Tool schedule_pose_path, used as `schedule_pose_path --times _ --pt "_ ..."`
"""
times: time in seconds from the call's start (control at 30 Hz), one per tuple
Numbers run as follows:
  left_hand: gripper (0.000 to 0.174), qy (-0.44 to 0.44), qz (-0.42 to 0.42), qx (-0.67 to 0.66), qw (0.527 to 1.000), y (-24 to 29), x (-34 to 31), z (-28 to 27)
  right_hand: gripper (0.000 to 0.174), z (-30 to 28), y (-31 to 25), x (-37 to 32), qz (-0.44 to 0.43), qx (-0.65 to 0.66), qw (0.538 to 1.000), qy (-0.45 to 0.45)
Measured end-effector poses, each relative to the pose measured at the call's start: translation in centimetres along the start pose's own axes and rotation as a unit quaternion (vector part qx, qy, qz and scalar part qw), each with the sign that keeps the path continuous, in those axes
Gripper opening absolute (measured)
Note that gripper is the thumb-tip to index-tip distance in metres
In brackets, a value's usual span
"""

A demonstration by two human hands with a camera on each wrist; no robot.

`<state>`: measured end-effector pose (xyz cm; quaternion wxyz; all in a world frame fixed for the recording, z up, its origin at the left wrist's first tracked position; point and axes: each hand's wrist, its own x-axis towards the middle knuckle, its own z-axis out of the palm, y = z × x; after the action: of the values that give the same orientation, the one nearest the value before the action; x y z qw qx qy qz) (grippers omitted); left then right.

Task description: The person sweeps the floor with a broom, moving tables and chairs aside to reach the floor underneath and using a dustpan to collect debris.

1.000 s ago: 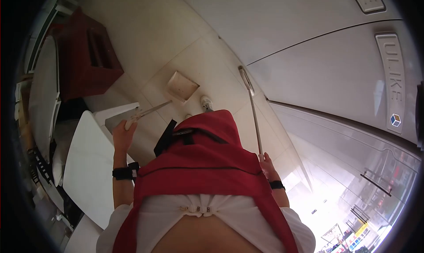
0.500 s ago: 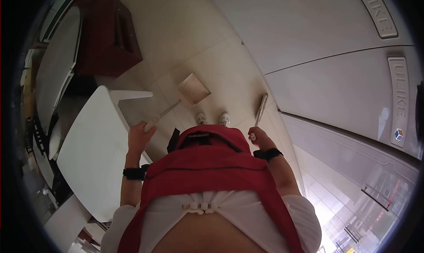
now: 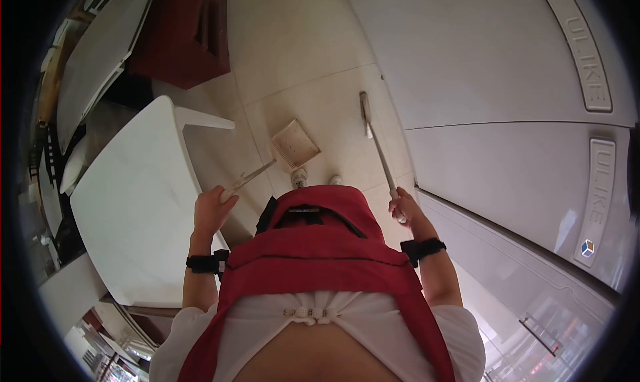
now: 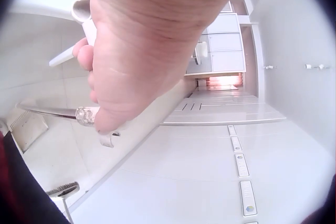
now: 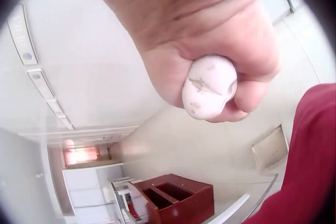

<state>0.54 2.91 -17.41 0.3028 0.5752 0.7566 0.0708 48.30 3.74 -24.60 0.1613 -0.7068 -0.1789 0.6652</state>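
Note:
My left hand [image 3: 212,212] grips the handle of a long-handled dustpan [image 3: 295,145], its beige pan resting on the tiled floor just ahead of my feet. In the left wrist view the fingers [image 4: 85,57] curl round the pale grip, and the dustpan [image 4: 29,136] shows at lower left. My right hand [image 3: 408,210] holds a broom [image 3: 383,159] by the top of its stick. The narrow broom head [image 3: 365,107] is at floor level, right of the dustpan and apart from it. Close up in the right wrist view, the white rounded handle end [image 5: 210,87] pokes out of the fist.
White cabinets [image 3: 493,55] line the right side, near the broom. On the left stands a white table [image 3: 133,209] with a leg jutting toward the dustpan handle. A dark red box-like stand [image 3: 183,39] sits farther ahead on the left. A red apron [image 3: 313,249] hangs over my front.
The broom head swung in close to the cabinets and feet, then out ahead and left again. My right hand moved forward. The dustpan stays in my left hand near the feet; the view shifted.

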Motion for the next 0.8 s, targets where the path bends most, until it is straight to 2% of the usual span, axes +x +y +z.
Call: schedule_pose_path --times 0.07,0.13,0.2,0.27,0.33,0.4,0.53,0.6,0.63,0.7,0.8 --pt "0.03 0.007 -0.026 -0.019 0.999 0.3 -1.7 0.3 0.047 -2.1 0.2 5.5 -0.015 -0.127 0.992 -0.009" --pt "0.03 0.021 -0.057 -0.026 0.998 1.4 -3.7 0.6 0.038 -0.4 -4.1 6.3 -0.007 -0.276 0.961 0.027" --pt "0.03 0.045 -0.069 -0.034 0.996 2.7 -6.0 1.6 0.035 0.2 -2.9 11.5 -0.026 -0.257 0.966 0.013" --pt "0.029 0.063 -0.09 -0.039 0.993 4.5 -8.4 2.9 0.042 1.0 3.8 20.5 -0.071 -0.203 0.977 -0.001" --pt "0.028 0.071 -0.115 -0.039 0.99 6.3 -11.2 4.6 0.038 3.0 1.1 13.4 -0.019 -0.114 0.99 -0.085" --pt "0.026 0.096 -0.125 -0.053 0.986 7.6 -13.7 6.9 0.043 1.8 1.5 10.8 -0.016 -0.131 0.978 -0.159" --pt "0.026 0.122 -0.154 -0.093 0.976 9.4 -15.5 10.2 0.043 -5.8 -0.2 9.1 -0.027 -0.103 0.964 -0.243" --pt "0.025 0.147 -0.153 -0.114 0.971 9.1 -15.8 11.7 0.042 -7.4 -1.9 7.1 -0.001 -0.162 0.971 -0.177" --pt "0.024 0.147 -0.16 -0.114 0.969 9.0 -16.0 12.2 0.042 -7.6 -2.8 6.8 -0.023 -0.226 0.96 -0.164" --pt "0.024 0.148 -0.173 -0.111 0.967 8.8 -16.9 13.1 0.041 -7.5 -3.9 7.1 -0.07 -0.345 0.926 -0.138" --pt "0.025 0.167 -0.204 -0.142 0.954 8.9 -19.0 14.8 0.043 -6.0 -3.6 13.0 -0.151 -0.472 0.859 -0.127"
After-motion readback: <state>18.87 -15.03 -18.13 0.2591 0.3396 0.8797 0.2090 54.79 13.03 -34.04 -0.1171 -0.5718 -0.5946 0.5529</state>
